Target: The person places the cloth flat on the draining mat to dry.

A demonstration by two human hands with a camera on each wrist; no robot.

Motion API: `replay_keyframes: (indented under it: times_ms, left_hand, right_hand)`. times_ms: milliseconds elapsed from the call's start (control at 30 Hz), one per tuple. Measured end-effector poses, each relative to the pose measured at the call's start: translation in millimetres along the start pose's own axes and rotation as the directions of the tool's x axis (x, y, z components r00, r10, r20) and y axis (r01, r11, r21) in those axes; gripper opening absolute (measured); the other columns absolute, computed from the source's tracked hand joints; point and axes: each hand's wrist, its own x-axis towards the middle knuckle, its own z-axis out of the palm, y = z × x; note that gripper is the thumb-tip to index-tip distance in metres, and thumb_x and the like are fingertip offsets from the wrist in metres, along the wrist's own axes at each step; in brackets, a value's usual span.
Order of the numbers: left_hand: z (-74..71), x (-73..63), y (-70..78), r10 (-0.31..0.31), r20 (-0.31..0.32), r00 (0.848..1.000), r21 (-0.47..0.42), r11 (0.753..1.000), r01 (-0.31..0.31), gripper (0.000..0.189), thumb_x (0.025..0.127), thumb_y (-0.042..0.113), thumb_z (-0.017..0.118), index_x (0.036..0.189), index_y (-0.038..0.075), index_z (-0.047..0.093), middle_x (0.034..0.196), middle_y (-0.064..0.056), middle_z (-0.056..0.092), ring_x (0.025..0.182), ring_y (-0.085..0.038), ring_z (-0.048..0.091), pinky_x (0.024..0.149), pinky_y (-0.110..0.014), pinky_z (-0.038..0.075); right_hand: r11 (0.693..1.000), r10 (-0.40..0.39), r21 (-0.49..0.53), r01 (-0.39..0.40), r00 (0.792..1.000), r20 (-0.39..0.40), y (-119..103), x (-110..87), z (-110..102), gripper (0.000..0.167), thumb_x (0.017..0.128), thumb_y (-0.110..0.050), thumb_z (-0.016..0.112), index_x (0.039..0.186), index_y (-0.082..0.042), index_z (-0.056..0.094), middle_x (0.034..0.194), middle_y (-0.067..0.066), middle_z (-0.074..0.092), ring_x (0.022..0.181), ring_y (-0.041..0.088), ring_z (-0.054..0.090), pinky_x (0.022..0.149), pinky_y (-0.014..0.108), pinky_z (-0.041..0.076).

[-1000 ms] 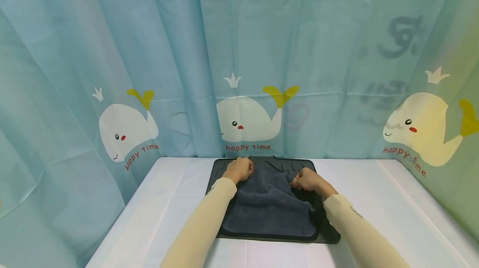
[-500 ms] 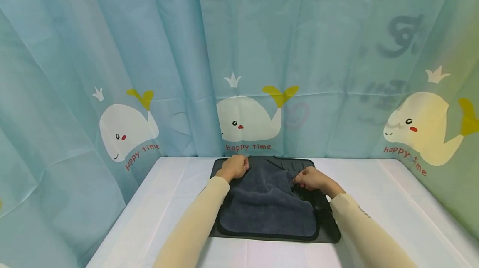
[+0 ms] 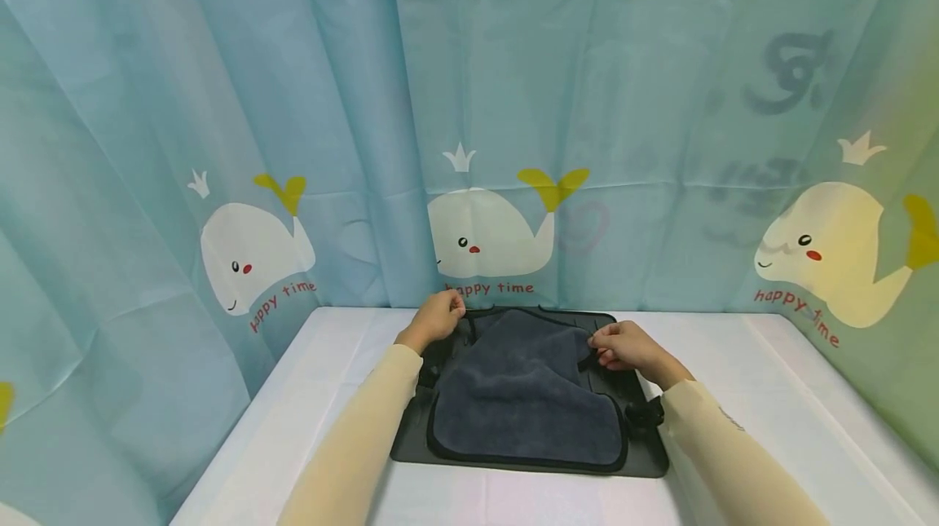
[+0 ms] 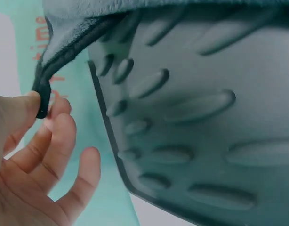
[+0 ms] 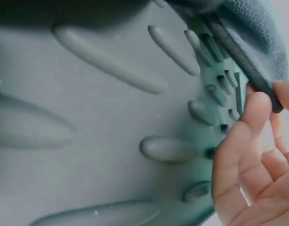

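A dark blue-grey plush cloth with a black bound edge [image 3: 528,420] lies over a black ridged mat [image 3: 649,461]. Its near part is flat, while folds run across its middle. My left hand [image 3: 434,318] pinches the far left corner between thumb and forefinger, and that corner is lifted; in the left wrist view the other fingers of this hand [image 4: 50,155] are spread below the black edging. At the far right corner, my right hand [image 3: 629,349] pinches the edging with thumb and forefinger, raised off the ridges, as the right wrist view shows.
The mat rests on a white-covered table [image 3: 748,395]. Close behind the table's far edge hangs a light blue curtain [image 3: 660,249] printed with whales, which also runs along the left and right sides. Black wrist straps [image 3: 645,413] sit near both cuffs.
My left hand has moved left and a little farther back, drawing its corner outward. My right hand has shifted right and slightly back. The cloth's far edge is now stretched wider between them.
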Motion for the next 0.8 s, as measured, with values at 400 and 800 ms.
replay_keyframes:
  times_ms: [400, 800]
  left_hand:
    - [7.5, -6.0, -15.6, -0.061, -0.059, 0.996, -0.289, 0.956, 0.042, 0.012, 0.107, 0.012, 0.051, 0.1, 0.005, 0.059, 0.095, -0.016, 0.072, 0.077, -0.023, 0.067, 0.066, -0.031, 0.05]
    - [17.3, -5.1, -10.3, -0.187, 0.15, 0.971, -0.428, 0.873, 0.235, 0.059, 0.102, 0.026, 0.064, 0.15, 0.001, 0.04, 0.109, -0.013, 0.074, 0.084, -0.018, 0.069, 0.08, -0.036, 0.053]
  right_hand:
    - [1.0, -0.003, -0.007, 0.003, 0.998, -0.058, -2, 4.6, 5, 0.035, 0.1, -0.02, 0.063, 0.123, 0.006, 0.057, 0.08, -0.001, 0.061, 0.069, 0.009, 0.06, 0.064, 0.028, 0.05]
    - [0.997, 0.007, -0.071, -0.004, 0.999, 0.044, -1, -4.1, 13, 0.043, 0.097, -0.014, 0.066, 0.129, 0.008, 0.049, 0.084, 0.001, 0.075, 0.069, 0.012, 0.063, 0.06, 0.028, 0.045]
